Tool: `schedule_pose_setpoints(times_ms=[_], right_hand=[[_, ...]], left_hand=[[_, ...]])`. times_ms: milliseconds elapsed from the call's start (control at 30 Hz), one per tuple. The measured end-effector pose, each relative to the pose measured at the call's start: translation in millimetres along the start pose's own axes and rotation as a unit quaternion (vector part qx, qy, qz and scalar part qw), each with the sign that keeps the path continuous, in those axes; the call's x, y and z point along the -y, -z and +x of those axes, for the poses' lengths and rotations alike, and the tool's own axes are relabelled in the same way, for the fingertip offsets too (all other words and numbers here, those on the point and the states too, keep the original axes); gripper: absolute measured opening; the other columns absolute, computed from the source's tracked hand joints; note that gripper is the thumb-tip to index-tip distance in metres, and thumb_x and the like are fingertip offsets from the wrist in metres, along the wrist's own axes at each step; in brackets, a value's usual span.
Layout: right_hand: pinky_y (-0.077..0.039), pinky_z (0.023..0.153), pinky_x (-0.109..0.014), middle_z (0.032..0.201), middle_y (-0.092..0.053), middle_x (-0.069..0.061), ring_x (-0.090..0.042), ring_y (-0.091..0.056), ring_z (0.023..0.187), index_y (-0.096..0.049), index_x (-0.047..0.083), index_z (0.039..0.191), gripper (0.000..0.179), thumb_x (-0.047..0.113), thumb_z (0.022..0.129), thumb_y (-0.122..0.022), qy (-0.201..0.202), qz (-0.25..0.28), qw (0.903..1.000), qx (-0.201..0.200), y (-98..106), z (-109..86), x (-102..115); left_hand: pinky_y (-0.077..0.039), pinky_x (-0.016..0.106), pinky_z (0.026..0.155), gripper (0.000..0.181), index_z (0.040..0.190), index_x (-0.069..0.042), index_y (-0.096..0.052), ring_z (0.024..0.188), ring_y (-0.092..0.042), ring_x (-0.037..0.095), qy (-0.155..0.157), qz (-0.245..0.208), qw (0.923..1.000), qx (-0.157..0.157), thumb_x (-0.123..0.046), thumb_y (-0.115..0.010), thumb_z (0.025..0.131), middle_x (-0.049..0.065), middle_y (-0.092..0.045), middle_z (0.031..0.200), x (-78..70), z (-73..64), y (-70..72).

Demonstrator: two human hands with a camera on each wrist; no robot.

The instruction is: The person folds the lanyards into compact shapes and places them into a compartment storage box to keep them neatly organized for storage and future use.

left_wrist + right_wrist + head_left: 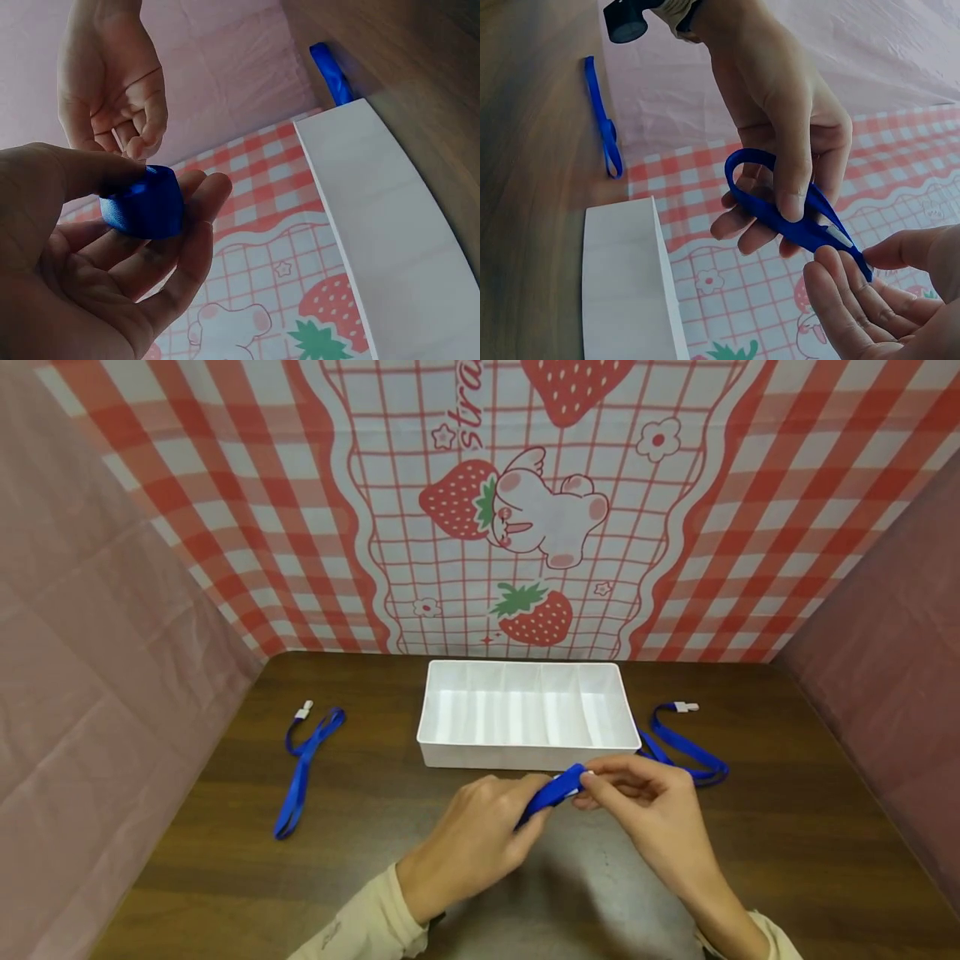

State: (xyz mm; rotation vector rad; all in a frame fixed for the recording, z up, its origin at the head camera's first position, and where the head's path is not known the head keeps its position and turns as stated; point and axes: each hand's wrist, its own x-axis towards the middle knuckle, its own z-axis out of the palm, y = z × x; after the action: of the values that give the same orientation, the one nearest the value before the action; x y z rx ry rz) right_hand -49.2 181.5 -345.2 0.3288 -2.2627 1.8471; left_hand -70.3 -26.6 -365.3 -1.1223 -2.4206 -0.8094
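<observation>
A blue lanyard [553, 792], folded into a flat loop, is held between both hands in front of the white box. My left hand [480, 835] grips it with the thumb on top and the fingers beneath. At the loop's far end, my right hand [663, 814] pinches the strap between thumb and fingertips. In the right wrist view, a white clip [838, 236] lies between the strap's layers near that pinched end. The left wrist view shows the folded strap [150, 206] under my left thumb.
A white box [525, 757] with several compartments stands at the table's back middle. One blue lanyard [303, 768] with a white clip lies to the left, another [693, 756] to the box's right. Behind hangs a red-checked strawberry cloth [300, 527]; pink cloth [112, 652] walls the sides.
</observation>
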Motion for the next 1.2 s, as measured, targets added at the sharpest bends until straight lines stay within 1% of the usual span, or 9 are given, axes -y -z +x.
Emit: schedule_pose_setpoints(times_ms=[133, 267, 433, 567, 700, 833, 900, 1000, 1200], right_hand=[[-0.059, 0.063, -0.034, 0.084, -0.073, -0.015, -0.025, -0.073, 0.068, -0.071, -0.004, 0.099, 0.009, 0.0, 0.092, -0.069, 0.004, -0.003, 0.9999, -0.009, 1, 0.6, -1], [-0.059, 0.062, -0.034, 0.082, -0.074, -0.015, -0.025, -0.073, 0.067, -0.071, -0.005, 0.099, 0.009, -0.001, 0.092, -0.068, 0.007, 0.002, 0.9998, -0.017, 4, 2.2, -1], [-0.059, 0.063, -0.035, 0.081, -0.073, -0.016, -0.027, -0.073, 0.067, -0.07, -0.008, 0.099, 0.011, 0.0, 0.092, -0.068, 0.003, 0.023, 0.9993, -0.03, 13, 5.2, 1], [-0.059, 0.065, -0.035, 0.079, -0.073, -0.016, -0.028, -0.073, 0.066, -0.068, -0.011, 0.099, 0.014, 0.001, 0.092, -0.069, -0.006, 0.036, 0.9984, -0.043, 20, 6.6, 3], [-0.06, 0.067, -0.033, 0.079, -0.073, -0.016, -0.028, -0.073, 0.066, -0.067, -0.011, 0.099, 0.014, 0.001, 0.092, -0.069, -0.007, 0.036, 0.9983, -0.046, 22, 7.2, 3], [-0.059, 0.067, -0.031, 0.078, -0.073, -0.015, -0.029, -0.073, 0.066, -0.068, -0.01, 0.099, 0.014, 0.002, 0.092, -0.069, -0.004, 0.021, 0.9984, -0.052, 24, 7.6, 3], [-0.059, 0.066, -0.03, 0.078, -0.073, -0.014, -0.031, -0.072, 0.067, -0.069, -0.009, 0.099, 0.014, 0.002, 0.092, -0.07, -0.005, 0.016, 0.9983, -0.056, 25, 7.4, 3], [-0.059, 0.065, -0.028, 0.077, -0.073, -0.014, -0.032, -0.072, 0.067, -0.069, -0.009, 0.098, 0.013, 0.001, 0.091, -0.071, -0.002, 0.018, 0.9982, -0.057, 26, 6.6, 4], [-0.058, 0.063, -0.025, 0.079, -0.073, -0.015, -0.024, -0.072, 0.066, -0.069, -0.01, 0.098, 0.01, -0.005, 0.089, -0.069, 0.013, 0.025, 0.9987, -0.043, 27, 4.7, 5]], left_hand=[[-0.042, 0.021, 0.054, 0.016, 0.109, -0.007, -0.065, 0.055, -0.046, 0.003, 0.007, -0.028, 0.9996, 0.009, -0.012, -0.065, 0.095, -0.009, -0.056, 0.069, 0.4, 0.5, -0.7], [-0.039, 0.013, 0.052, 0.018, 0.112, -0.006, -0.062, 0.057, -0.048, 0.001, 0.04, -0.107, 0.9934, 0.011, -0.012, -0.065, 0.095, -0.005, -0.064, 0.078, 1.9, 2.4, -0.6], [-0.047, 0.013, 0.056, 0.01, 0.104, -0.004, -0.064, 0.065, -0.058, 0.002, 0.081, -0.209, 0.9747, -0.003, -0.007, -0.066, 0.094, 0.004, -0.072, 0.088, 5.8, 5.2, -1.3], [-0.05, 0.017, 0.056, 0.007, 0.1, -0.004, -0.066, 0.065, -0.06, 0.004, 0.092, -0.245, 0.9647, -0.027, -0.004, -0.066, 0.094, 0.004, -0.073, 0.085, 7.1, 5.3, -1.6], [-0.051, 0.023, 0.054, 0.007, 0.099, -0.005, -0.064, 0.062, -0.061, 0.003, 0.103, -0.305, 0.9457, -0.047, -0.005, -0.067, 0.094, 0.005, -0.072, 0.079, 7.4, 5.2, -0.3], [-0.052, 0.025, 0.056, 0.005, 0.094, -0.005, -0.064, 0.063, -0.062, 0.004, 0.126, -0.348, 0.9277, -0.047, -0.007, -0.069, 0.094, 0.005, -0.069, 0.076, 7.6, 5.7, 3.3], [-0.052, 0.024, 0.057, 0.006, 0.091, -0.006, -0.065, 0.065, -0.061, 0.004, 0.134, -0.352, 0.9253, -0.04, -0.009, -0.07, 0.093, 0.003, -0.068, 0.076, 7.7, 5.9, 5.0], [-0.053, 0.024, 0.059, 0.009, 0.086, -0.008, -0.065, 0.065, -0.058, 0.004, 0.137, -0.347, 0.9274, -0.029, -0.01, -0.073, 0.091, -0.001, -0.064, 0.075, 8.0, 5.7, 6.5], [-0.053, 0.025, 0.06, 0.012, 0.085, -0.013, -0.065, 0.067, -0.059, 0.006, 0.126, -0.36, 0.9244, -0.002, -0.017, -0.074, 0.091, -0.005, -0.062, 0.074, 8.2, 4.9, 9.1]])
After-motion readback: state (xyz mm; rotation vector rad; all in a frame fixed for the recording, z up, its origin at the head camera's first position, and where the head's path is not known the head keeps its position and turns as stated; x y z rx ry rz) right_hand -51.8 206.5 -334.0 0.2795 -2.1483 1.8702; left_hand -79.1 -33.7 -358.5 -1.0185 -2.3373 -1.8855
